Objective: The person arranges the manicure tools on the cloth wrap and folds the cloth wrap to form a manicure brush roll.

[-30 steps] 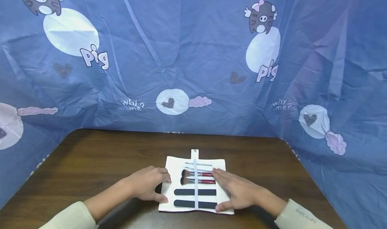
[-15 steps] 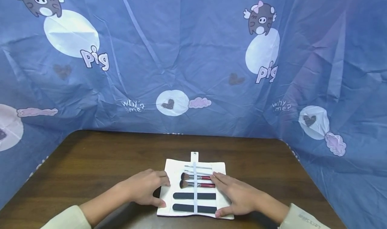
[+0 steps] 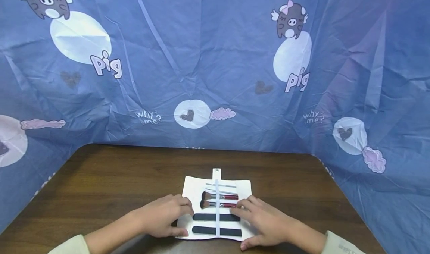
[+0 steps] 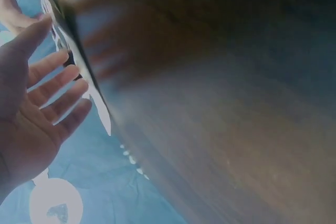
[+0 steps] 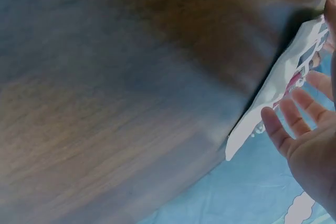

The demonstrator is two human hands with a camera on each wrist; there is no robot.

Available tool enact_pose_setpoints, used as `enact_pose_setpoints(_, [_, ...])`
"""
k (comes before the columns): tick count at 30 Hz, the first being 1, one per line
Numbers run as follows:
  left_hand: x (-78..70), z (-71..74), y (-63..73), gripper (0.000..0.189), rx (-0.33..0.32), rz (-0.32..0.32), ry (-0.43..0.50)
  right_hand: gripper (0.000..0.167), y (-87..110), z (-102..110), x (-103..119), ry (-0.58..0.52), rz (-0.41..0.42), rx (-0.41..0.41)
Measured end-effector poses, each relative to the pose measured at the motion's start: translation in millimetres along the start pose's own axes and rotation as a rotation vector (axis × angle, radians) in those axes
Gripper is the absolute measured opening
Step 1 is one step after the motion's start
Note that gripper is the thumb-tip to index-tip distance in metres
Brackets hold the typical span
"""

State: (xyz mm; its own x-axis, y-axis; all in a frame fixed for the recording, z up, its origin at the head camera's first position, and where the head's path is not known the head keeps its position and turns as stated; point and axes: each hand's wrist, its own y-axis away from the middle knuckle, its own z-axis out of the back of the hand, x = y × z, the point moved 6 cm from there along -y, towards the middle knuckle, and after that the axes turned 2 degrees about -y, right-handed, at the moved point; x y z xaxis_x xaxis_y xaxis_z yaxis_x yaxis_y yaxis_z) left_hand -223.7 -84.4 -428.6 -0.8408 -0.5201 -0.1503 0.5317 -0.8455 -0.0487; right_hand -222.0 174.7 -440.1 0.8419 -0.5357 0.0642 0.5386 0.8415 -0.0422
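A white fabric roll-up pouch (image 3: 193,185) lies unfolded on the table in the head view. Across its middle a pale band (image 3: 217,222) holds two thin silver tools (image 3: 226,186), two makeup brushes (image 3: 206,204) with red handles and two dark nail files (image 3: 203,230). My left hand (image 3: 164,216) is at the pouch's left side, thumb by the lower corner. My right hand (image 3: 265,222) reaches over the right side, fingertips at the red handle ends and thumb by the lower right corner. In both wrist views, the left hand (image 4: 31,114) and right hand (image 5: 315,145) have spread, relaxed fingers.
A snap tab (image 3: 217,173) sticks out from the pouch's far edge. The brown wooden table (image 3: 134,172) surrounds the pouch. Blue printed cloth (image 3: 235,67) hangs behind the table and along both sides.
The right hand's fingers have drawn back and down from the thin tools to the red handles, and they are more bent. The left hand has shifted slightly nearer and inward. The pouch stays unfolded.
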Motion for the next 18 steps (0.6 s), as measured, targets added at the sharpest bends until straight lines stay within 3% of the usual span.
enact_pose_setpoints(11, [-11.0, -4.7, 4.7, 0.038, -0.026, -0.053, 0.030, 0.063, 2.5, 0.2, 5.8, 0.047, 0.084, -0.003])
enact_pose_setpoints(18, [-11.6, -2.4, 7.6, 0.021, -0.066, -0.076, 0.066, 0.030, 3.1, 4.7, 8.4, 0.072, 0.127, -0.078])
